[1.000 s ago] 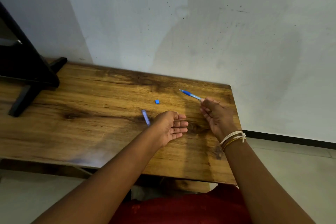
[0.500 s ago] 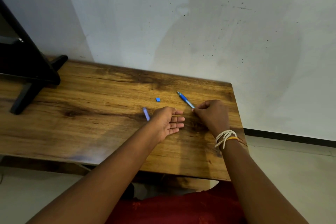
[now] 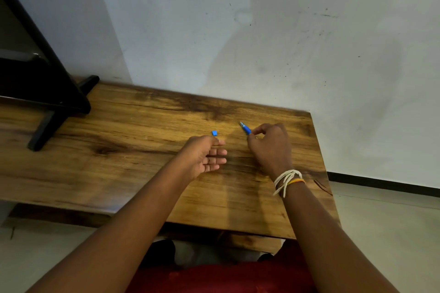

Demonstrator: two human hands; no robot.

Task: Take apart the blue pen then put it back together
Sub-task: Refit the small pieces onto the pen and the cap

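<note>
My right hand rests on the wooden table, fingers closed around the blue pen; only its pointed front end sticks out toward the far left. A small blue end piece lies loose on the wood, just beyond my left hand. That hand lies palm up with loosely curled fingers and nothing visible in it. The pale blue cap seen earlier is hidden behind my left hand.
A black stand with splayed feet occupies the table's far left. A grey-white wall rises directly behind the table. The table's right edge is close to my right hand, with floor beyond it.
My right hand drew the pen in, so less of it shows, and lowered onto the table. My left hand shifted forward and now covers the pale blue cap.
</note>
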